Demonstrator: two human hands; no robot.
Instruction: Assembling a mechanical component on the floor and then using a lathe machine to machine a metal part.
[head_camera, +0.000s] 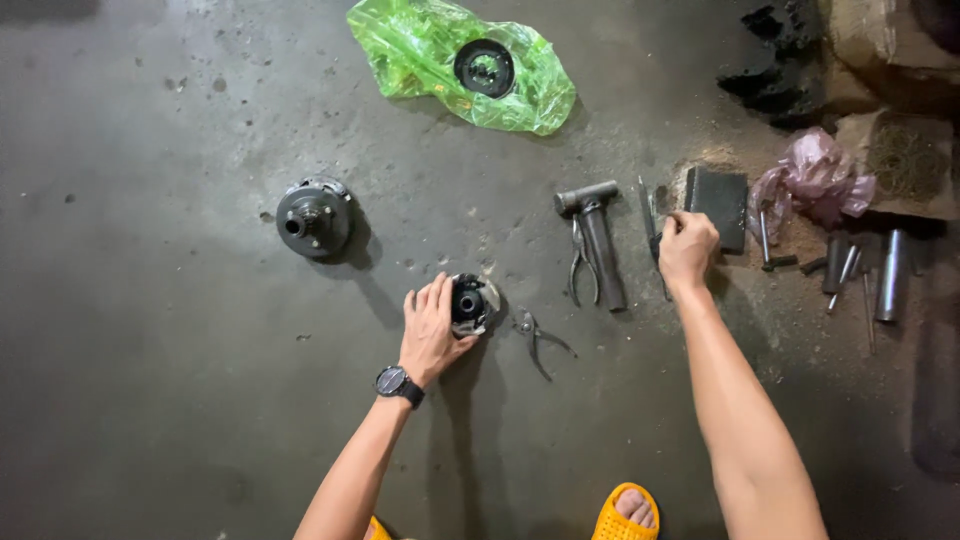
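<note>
Head view looks straight down at a dark, stained concrete floor, with both bare forearms reaching up from the bottom edge. Left arm, a black watch at its wrist, angles up and right; the left hand lies palm-down with fingers spread loosely and curled against the left side of a small round black hub, cupping it on the floor rather than clamping it. Right arm stretches farther up; the right hand is closed into a fist around a thin tool beside a dark block. Between the hands lie pliers just right of the hub, and a hammer with a second pair of pliers beside it. A larger hub sits well apart at upper left.
</note>
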